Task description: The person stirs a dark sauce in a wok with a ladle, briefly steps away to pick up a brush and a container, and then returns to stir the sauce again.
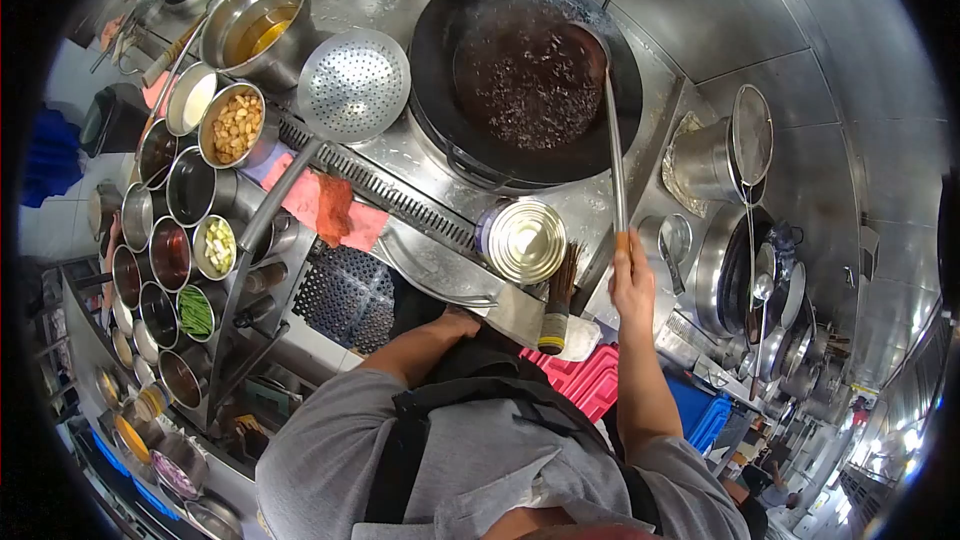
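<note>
My right hand (632, 280) is closed round the wooden handle of a long metal ladle (615, 160). The ladle's bowl end rests at the right inside a big black wok (430, 70), where dark liquid (530, 80) bubbles and steams. Down by the counter's front edge, my left hand (458, 322) is near a curved metal rail; its fingers are mostly hidden. A perforated strainer (354, 85) lies left of the wok, its handle pointing toward the front left. Below the wok are a round metal tin (524, 241) and a bamboo brush (560, 300).
Metal pots of ingredients, including a pot of browned pieces (236, 128) and one of green beans (195, 311), crowd the left. A red cloth (333, 208) lies on the front ledge. At right stand a pot with a sieve (751, 135) and stacked pans. Another person (775, 488) is far back.
</note>
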Motion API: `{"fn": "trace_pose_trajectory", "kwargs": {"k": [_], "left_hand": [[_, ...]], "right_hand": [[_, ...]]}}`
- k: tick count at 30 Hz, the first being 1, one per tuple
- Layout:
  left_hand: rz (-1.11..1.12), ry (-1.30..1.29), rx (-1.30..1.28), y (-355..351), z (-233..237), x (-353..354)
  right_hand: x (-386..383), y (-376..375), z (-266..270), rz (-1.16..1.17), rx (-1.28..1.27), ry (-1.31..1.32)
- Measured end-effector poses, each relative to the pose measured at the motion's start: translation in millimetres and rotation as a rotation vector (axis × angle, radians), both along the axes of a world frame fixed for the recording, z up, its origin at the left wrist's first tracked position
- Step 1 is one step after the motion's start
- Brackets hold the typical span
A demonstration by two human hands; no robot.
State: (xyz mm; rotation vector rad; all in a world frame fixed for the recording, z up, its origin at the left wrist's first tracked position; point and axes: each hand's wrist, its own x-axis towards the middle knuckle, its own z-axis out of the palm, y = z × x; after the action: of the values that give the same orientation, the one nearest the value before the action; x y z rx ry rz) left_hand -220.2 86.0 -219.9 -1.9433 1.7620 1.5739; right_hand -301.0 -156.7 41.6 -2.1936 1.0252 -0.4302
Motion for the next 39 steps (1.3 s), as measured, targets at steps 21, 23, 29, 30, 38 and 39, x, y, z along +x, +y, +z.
{"fn": "trace_pose_trajectory", "kwargs": {"k": [21,23,29,30,38,39], "left_hand": [[0.751,-0.341,0.329,238.0,-41.6,228.5],[0.758,-0.420,0.307,234.5,-40.1,210.9],[0.781,-0.352,0.222,212.0,-25.3,152.0],[0.762,-0.353,0.187,210.3,-22.5,144.3],[0.861,-0.358,0.131,236.2,-40.5,68.3],[0.871,-0.361,0.139,245.8,-53.0,58.1]], "right_hand": [[48.9,72.0,81.2,-0.070,0.837,-0.275],[39.2,62.0,92.6,0.000,0.718,-0.227],[-11.2,33.7,104.2,0.074,0.367,-0.094],[-19.0,33.1,113.7,0.040,0.338,0.012],[-107.3,7.7,79.2,0.282,-0.201,0.095],[-111.7,4.6,70.2,0.298,-0.179,0.117]]}}
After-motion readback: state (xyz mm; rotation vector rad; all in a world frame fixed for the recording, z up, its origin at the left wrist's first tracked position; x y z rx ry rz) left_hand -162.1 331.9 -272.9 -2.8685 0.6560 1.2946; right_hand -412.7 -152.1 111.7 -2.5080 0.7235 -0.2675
